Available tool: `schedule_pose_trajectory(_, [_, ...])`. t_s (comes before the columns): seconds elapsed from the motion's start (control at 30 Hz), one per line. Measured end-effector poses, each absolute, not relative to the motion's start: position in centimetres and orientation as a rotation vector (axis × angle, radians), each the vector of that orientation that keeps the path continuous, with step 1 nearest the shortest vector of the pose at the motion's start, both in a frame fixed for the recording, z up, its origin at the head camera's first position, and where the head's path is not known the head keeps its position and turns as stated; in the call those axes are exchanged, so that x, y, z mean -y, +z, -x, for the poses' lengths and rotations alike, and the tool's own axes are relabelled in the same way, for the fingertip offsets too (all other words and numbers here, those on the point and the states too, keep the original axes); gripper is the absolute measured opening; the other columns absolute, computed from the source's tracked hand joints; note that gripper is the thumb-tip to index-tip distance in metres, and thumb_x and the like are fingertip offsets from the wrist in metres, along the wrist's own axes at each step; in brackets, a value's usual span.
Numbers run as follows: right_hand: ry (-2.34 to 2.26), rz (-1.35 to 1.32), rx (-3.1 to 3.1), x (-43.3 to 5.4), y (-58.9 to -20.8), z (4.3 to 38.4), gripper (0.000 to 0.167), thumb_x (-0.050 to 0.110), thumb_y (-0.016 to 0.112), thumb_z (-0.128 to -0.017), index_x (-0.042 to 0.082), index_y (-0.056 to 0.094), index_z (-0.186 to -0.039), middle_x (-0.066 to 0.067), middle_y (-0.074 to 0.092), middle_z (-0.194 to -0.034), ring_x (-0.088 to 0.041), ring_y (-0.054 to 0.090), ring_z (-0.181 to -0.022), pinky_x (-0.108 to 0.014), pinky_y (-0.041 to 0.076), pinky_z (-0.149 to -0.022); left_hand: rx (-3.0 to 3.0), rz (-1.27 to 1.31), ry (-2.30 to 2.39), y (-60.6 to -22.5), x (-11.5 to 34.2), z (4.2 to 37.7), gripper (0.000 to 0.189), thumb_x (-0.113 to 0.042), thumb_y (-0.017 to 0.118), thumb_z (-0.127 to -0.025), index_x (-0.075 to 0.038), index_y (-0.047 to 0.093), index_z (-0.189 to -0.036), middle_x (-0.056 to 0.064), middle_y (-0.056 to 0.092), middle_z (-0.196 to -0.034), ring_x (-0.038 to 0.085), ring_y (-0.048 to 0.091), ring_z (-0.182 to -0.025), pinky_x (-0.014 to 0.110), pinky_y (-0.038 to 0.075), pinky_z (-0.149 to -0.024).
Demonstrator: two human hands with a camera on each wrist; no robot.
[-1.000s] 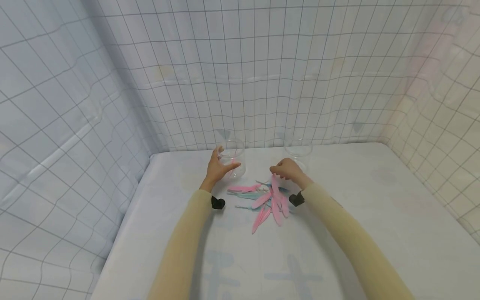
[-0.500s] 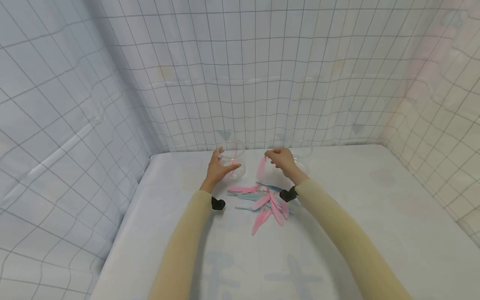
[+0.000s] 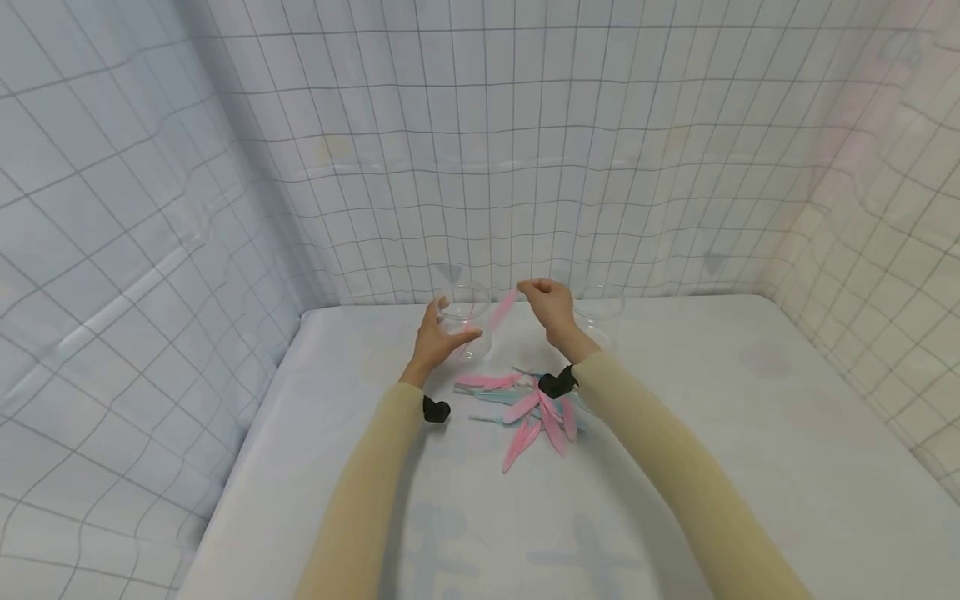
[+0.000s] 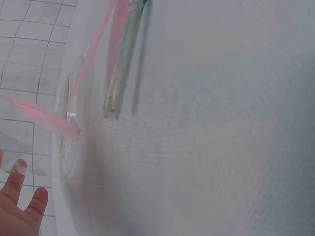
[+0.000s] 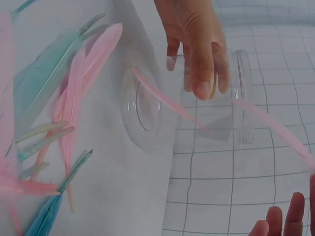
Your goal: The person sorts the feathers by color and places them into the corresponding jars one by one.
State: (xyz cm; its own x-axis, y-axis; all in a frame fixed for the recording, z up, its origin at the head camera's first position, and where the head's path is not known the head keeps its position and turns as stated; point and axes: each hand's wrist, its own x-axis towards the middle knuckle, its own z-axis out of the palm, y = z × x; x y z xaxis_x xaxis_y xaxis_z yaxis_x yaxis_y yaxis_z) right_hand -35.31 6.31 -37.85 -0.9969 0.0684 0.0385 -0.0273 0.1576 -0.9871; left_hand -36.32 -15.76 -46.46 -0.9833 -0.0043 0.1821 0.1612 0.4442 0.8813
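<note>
My left hand point(image 3: 437, 337) holds a clear jar point(image 3: 478, 346) at the back of the table, fingers and thumb spread round its side. Inside the jar leans a pink feather point(image 5: 165, 100). My right hand point(image 3: 551, 307) pinches the end of another pink feather point(image 3: 502, 310) to the right of the jar. In the right wrist view that feather's other end point(image 5: 268, 120) reaches the jar's rim point(image 5: 243, 93). Pink feathers point(image 3: 551, 421) and blue-green feathers point(image 3: 501, 395) lie in a loose pile in front of the jar.
A second clear jar point(image 3: 602, 315) stands behind my right wrist, partly hidden by it. A white cloth with grid lines point(image 3: 480, 150) hangs behind the table and at both sides. The white table point(image 3: 480, 517) reaches toward me.
My right hand has lifted the pink feather off the pile and carried it up and left toward the held jar. The left hand stays where it was on the jar.
</note>
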Motion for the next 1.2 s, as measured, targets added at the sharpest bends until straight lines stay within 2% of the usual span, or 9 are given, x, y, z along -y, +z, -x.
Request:
schedule_pose_trajectory(0.4, [2.102,0.094,2.093,-4.0,-37.8,36.5,0.024,0.025,0.064,-0.090,0.004,0.069,-0.100,-0.005,0.063,-0.113,-0.021,0.049,-0.112,-0.041,0.035,-0.099,2.526,0.148,-1.582,-46.7,16.0,36.4,0.103,-0.041,0.082,-0.072,-0.013,0.020,-0.149,0.005,0.032,-0.149,0.032,0.030,-0.132,0.049,0.034,-0.101])
schedule_pose_trajectory(0.63, [2.069,0.099,2.090,-2.5,-38.6,37.1,0.024,0.027,0.065,-0.090,0.006,0.070,-0.101,-0.004,0.063,-0.107,-0.019,0.052,-0.099,-0.036,0.042,-0.082,2.518,0.138,-1.566,-47.0,16.0,36.4,0.101,-0.040,0.083,-0.072,-0.013,0.022,-0.148,0.007,0.034,-0.147,0.032,0.033,-0.130,0.048,0.034,-0.101])
schedule_pose_trajectory(0.73, [2.024,0.069,2.123,-2.0,-38.8,37.1,0.025,0.028,0.065,-0.090,0.007,0.070,-0.103,-0.005,0.063,-0.110,-0.020,0.053,-0.100,-0.035,0.043,-0.079,2.510,0.139,-1.577,-47.0,15.9,36.4,0.102,-0.040,0.083,-0.071,-0.013,0.023,-0.148,0.008,0.035,-0.147,0.033,0.032,-0.130,0.049,0.034,-0.101])
schedule_pose_trajectory(1.0, [1.861,-0.007,2.285,-1.4,-39.1,37.1,0.028,0.032,0.064,-0.090,0.010,0.071,-0.107,-0.005,0.054,-0.132,-0.025,0.043,-0.123,-0.043,0.040,-0.095,2.500,0.142,-1.571,-46.8,15.9,36.5,0.101,-0.043,0.083,-0.071,-0.013,0.024,-0.147,0.008,0.036,-0.146,0.033,0.033,-0.130,0.049,0.033,-0.101])
schedule_pose_trajectory(1.2, [1.912,-0.003,2.335,-1.1,-39.4,37.0,0.031,0.034,0.064,-0.091,0.010,0.070,-0.109,-0.004,0.055,-0.131,-0.025,0.039,-0.129,-0.043,0.038,-0.099,2.514,0.138,-1.558,-46.6,15.7,36.6,0.101,-0.041,0.082,-0.072,-0.012,0.023,-0.148,0.008,0.036,-0.147,0.033,0.033,-0.131,0.048,0.033,-0.102])
